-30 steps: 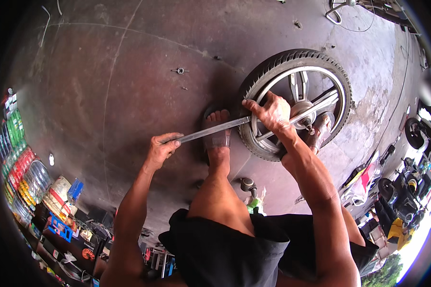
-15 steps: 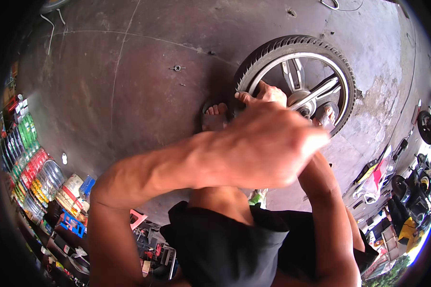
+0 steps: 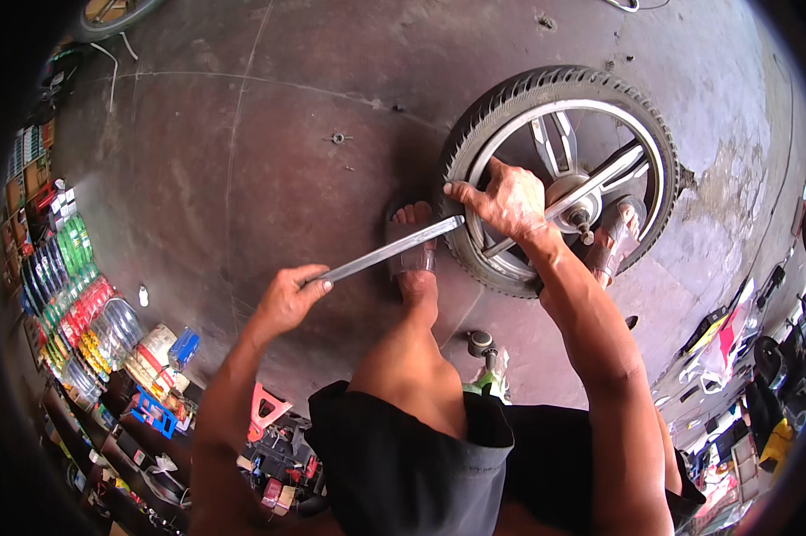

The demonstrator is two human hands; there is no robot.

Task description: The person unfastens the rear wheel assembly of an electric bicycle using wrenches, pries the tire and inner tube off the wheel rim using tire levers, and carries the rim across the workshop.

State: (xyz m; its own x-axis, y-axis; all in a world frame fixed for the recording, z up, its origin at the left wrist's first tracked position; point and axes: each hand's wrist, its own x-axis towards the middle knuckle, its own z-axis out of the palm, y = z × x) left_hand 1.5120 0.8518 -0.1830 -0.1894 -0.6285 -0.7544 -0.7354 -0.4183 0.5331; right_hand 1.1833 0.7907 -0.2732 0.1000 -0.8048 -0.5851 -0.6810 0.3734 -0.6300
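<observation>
My left hand [image 3: 287, 304] is closed around one end of a flat metal tyre lever [image 3: 385, 251]. The lever slants up to the right, and its far tip overlaps the left edge of a spoked motorcycle wheel [image 3: 559, 109]. I cannot tell whether that tip touches the tyre. The wheel lies flat on the floor with its black tyre on the rim. My right hand [image 3: 510, 201] grips its left side, thumb over the tyre and fingers at the rim. My sandalled right foot [image 3: 619, 234] rests at the wheel beside the axle [image 3: 582, 221].
A small metal part [image 3: 339, 138] lies on the floor left of the wheel. Below the wheel is a round-headed dark item [image 3: 481, 343]. Packed shelves [image 3: 72, 295] line the left side; a red stand [image 3: 265, 409] is near my left arm. Motorcycle parts [image 3: 769, 357] crowd the right.
My left hand, blurred and crossing over my right forearm before, has swung back left. The lever now shows clearly in it. My right hand stays on the wheel.
</observation>
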